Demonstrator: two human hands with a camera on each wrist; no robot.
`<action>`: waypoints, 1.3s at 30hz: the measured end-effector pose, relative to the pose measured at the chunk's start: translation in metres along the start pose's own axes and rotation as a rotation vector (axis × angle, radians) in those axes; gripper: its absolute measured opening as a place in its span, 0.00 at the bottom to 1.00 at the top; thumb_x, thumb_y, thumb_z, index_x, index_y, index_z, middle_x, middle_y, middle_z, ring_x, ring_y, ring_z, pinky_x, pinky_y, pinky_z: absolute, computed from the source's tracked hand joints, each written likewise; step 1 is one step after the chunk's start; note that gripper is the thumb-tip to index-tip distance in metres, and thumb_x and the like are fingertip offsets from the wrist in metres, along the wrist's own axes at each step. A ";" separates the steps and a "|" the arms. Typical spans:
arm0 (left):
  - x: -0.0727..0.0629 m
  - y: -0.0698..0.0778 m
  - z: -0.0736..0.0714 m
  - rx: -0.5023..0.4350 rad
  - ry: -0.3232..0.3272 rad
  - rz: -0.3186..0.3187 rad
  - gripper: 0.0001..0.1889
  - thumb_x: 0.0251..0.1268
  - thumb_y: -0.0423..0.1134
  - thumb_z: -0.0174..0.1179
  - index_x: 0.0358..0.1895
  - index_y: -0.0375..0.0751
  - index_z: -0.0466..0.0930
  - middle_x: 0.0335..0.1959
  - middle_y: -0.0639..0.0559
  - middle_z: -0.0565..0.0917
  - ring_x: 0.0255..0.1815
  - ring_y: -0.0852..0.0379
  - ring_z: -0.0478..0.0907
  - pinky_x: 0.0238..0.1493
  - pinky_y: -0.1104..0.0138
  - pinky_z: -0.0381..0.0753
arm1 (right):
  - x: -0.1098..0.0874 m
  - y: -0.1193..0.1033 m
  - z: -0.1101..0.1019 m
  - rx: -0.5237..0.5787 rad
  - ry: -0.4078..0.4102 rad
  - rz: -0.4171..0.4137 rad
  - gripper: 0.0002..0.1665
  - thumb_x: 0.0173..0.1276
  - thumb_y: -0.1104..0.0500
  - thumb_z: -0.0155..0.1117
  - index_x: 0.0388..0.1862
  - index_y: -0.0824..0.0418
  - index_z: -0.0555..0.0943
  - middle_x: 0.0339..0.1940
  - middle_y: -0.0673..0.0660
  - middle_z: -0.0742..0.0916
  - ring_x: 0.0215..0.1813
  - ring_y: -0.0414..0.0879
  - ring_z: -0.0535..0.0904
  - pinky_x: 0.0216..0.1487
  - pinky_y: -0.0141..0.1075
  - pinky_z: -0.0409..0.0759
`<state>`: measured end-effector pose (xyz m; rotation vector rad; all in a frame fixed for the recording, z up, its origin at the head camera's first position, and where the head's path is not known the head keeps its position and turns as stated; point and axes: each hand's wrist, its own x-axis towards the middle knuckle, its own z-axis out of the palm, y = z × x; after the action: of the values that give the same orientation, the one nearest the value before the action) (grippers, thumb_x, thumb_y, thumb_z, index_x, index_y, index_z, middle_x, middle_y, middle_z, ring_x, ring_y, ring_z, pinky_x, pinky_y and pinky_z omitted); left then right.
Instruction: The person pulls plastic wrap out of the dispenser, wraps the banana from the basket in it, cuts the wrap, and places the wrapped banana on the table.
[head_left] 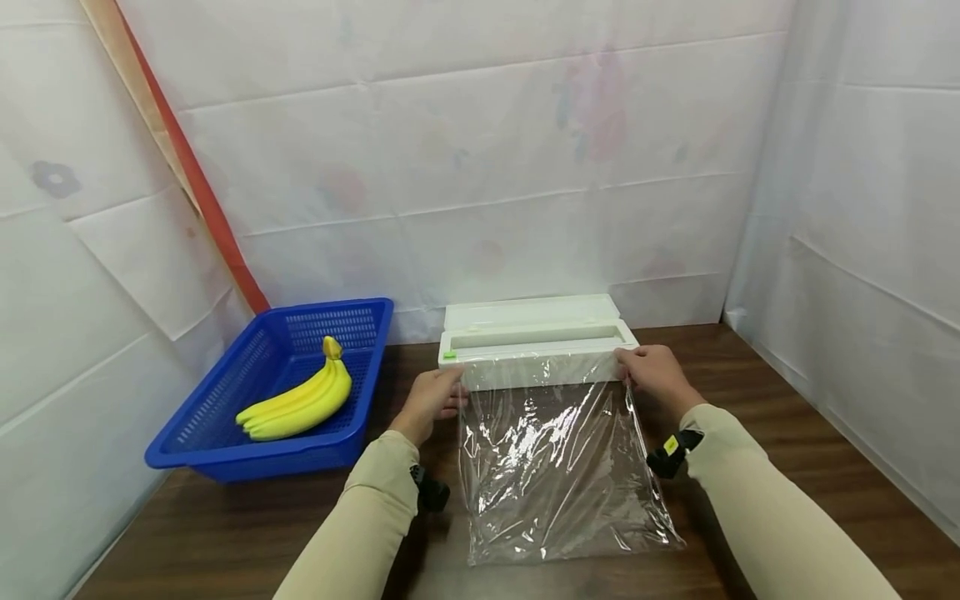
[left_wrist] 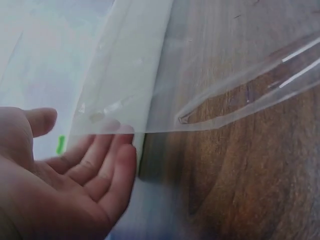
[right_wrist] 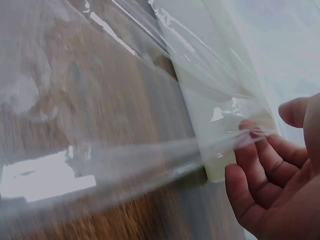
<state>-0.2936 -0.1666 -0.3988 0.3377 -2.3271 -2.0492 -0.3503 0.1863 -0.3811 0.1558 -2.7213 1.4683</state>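
A sheet of clear plastic wrap [head_left: 555, 475] runs from a white cling film dispenser box [head_left: 540, 369] down over the table. My left hand [head_left: 431, 400] is at the box's left front corner. In the left wrist view, the fingertips of the left hand [left_wrist: 85, 175] touch the wrap's edge from below, with the thumb held apart. At the box's right end is my right hand [head_left: 658, 372]. The right wrist view shows the fingers of that hand [right_wrist: 272, 175] bent lightly against the gathered edge of the wrap [right_wrist: 165, 155], its thumb also apart.
A blue plastic basket [head_left: 367, 400] on the left holds a bunch of bananas [head_left: 307, 404]. The box's lid [head_left: 532, 312] stands open at the back, near the white sheet wall [head_left: 487, 167]. A green slider [head_left: 449, 355] sits at the box's left end. Dark wood table [head_left: 225, 533] lies beneath everything.
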 end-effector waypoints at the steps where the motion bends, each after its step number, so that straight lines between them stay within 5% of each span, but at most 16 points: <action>1: 0.001 -0.001 0.001 -0.025 -0.003 -0.002 0.24 0.75 0.48 0.55 0.63 0.32 0.76 0.40 0.40 0.86 0.33 0.54 0.83 0.34 0.66 0.81 | 0.001 0.000 0.001 0.003 0.012 0.000 0.26 0.77 0.48 0.54 0.35 0.71 0.83 0.25 0.55 0.86 0.29 0.44 0.78 0.31 0.36 0.79; 9: 0.006 -0.001 0.004 -0.060 0.041 0.058 0.20 0.76 0.47 0.56 0.52 0.33 0.83 0.41 0.41 0.87 0.41 0.51 0.85 0.38 0.63 0.83 | 0.008 0.004 0.013 0.001 0.099 -0.006 0.22 0.75 0.51 0.57 0.31 0.68 0.83 0.16 0.50 0.79 0.21 0.43 0.74 0.26 0.36 0.73; 15: 0.009 -0.001 0.006 -0.085 0.083 0.099 0.16 0.77 0.43 0.56 0.45 0.32 0.85 0.39 0.43 0.86 0.40 0.53 0.84 0.38 0.64 0.82 | 0.011 0.000 0.015 0.083 0.137 0.041 0.20 0.74 0.51 0.57 0.37 0.68 0.84 0.27 0.53 0.83 0.25 0.43 0.77 0.27 0.34 0.77; 28: 0.011 0.004 0.007 -0.239 0.115 0.118 0.14 0.77 0.38 0.55 0.48 0.29 0.83 0.46 0.41 0.85 0.40 0.54 0.84 0.41 0.65 0.84 | 0.000 -0.004 0.014 0.418 0.127 0.062 0.21 0.78 0.55 0.56 0.51 0.74 0.80 0.41 0.59 0.89 0.38 0.41 0.85 0.37 0.32 0.84; 39: 0.007 0.009 0.009 -0.307 0.090 0.137 0.15 0.79 0.34 0.50 0.55 0.24 0.77 0.55 0.33 0.82 0.52 0.45 0.83 0.49 0.63 0.83 | 0.000 -0.005 0.013 0.437 0.177 0.012 0.21 0.78 0.54 0.57 0.50 0.74 0.81 0.49 0.63 0.88 0.41 0.41 0.87 0.42 0.32 0.84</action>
<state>-0.3036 -0.1581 -0.3917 0.2464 -1.8898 -2.2255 -0.3492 0.1724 -0.3840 0.0208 -2.2365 1.9558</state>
